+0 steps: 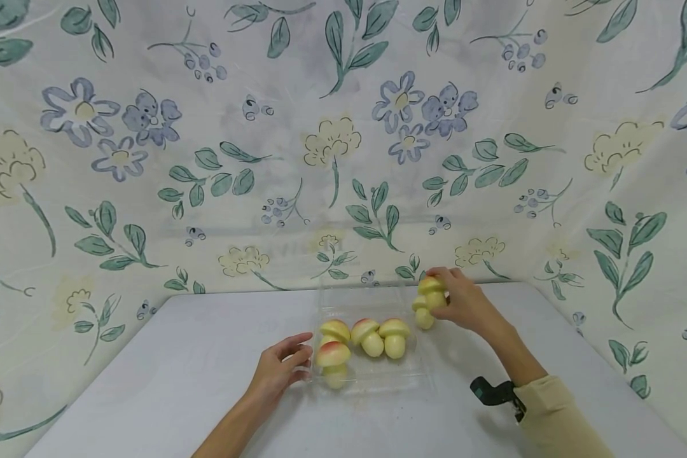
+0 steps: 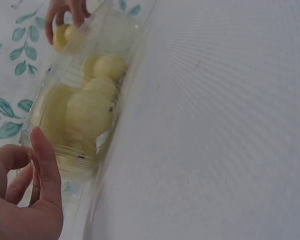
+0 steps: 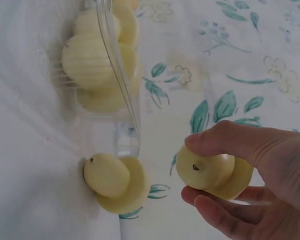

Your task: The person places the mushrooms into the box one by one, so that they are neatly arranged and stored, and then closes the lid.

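My right hand [image 1: 464,302] grips a pale yellow toy mushroom [image 1: 433,292] with thumb and fingers, at the right of a clear plastic box [image 1: 372,381]. Just below it in the head view is another mushroom [image 3: 107,175], outside the box; the right wrist view shows a gap between the two. Several mushrooms [image 1: 394,337] lie inside the box, some with red-tinged caps [image 1: 332,350]. At the box's left end is my left hand [image 1: 277,369], thumb and fingers loosely bent, fingertips right at the wall.
The box stands on a white tabletop [image 1: 206,350], its transparent lid [image 1: 360,298] tilted up at the back. A floral cloth [image 1: 298,191] hangs behind the table. A black wrist device [image 1: 495,391] sits by my right sleeve [image 1: 555,413].
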The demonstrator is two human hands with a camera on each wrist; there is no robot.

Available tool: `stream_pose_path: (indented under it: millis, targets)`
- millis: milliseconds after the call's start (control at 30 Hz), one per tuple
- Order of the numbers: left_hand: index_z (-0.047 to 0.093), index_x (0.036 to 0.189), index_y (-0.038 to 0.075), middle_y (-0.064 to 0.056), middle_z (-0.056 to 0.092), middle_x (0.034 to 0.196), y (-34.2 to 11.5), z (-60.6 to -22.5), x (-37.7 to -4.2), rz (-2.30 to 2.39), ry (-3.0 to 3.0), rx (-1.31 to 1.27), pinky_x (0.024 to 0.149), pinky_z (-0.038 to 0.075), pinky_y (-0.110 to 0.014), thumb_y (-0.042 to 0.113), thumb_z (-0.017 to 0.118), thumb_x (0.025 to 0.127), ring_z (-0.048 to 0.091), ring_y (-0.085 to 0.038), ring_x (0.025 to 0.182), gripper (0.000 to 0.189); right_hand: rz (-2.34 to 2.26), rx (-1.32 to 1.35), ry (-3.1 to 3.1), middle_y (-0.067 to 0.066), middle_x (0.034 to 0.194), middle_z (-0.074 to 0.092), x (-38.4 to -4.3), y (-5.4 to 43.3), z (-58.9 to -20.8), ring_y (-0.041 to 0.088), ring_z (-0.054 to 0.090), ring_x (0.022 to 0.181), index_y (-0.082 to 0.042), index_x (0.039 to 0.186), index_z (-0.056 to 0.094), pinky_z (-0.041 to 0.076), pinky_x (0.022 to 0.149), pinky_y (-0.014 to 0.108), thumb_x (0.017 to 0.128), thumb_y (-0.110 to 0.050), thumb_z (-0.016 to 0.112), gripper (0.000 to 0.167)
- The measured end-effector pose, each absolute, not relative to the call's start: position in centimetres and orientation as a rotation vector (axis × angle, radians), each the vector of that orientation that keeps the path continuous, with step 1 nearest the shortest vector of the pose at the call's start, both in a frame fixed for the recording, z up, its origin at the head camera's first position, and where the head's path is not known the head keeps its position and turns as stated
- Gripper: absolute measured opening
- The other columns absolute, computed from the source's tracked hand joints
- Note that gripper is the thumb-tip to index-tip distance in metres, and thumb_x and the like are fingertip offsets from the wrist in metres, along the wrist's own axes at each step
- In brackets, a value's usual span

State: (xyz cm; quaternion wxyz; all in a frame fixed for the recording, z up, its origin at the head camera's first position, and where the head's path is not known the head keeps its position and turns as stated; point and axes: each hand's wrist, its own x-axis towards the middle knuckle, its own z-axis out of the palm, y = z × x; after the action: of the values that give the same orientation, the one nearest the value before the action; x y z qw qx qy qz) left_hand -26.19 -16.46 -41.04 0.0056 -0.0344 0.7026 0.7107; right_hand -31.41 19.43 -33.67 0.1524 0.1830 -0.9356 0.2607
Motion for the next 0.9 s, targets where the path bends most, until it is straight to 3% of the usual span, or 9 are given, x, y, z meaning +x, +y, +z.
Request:
stream_pose_path:
  millis: [667,900]
  targets:
    - [0.059,0.131,0.001,-0.004,0.06,0.101,-16.4,-41.0,-26.3,2.231,2.196,-0.116,0.063,0.057,-0.023,0.006,0.064,0.093,0.059,-0.015,0.081,0.039,0.824,0.639,-2.648,0.015,0.118,0.055,-30.5,17.2,-33.6,0.022,0.061,0.089,-0.016,0.133,0.051,0.057,0.072,0.029,0.075,-0.011,0.08,0.066]
    - [0.059,0.132,0.001,-0.004,0.06,0.099,-16.3,-41.0,-26.2,2.227,2.203,-0.107,0.063,0.057,-0.024,0.005,0.063,0.093,0.059,-0.016,0.081,0.039,0.863,0.717,-2.629,0.014,0.119,0.056,-30.4,16.3,-33.7,0.021,0.061,0.093,-0.017,0.139,0.05,0.058,0.072,0.025,0.075,-0.013,0.082,0.072]
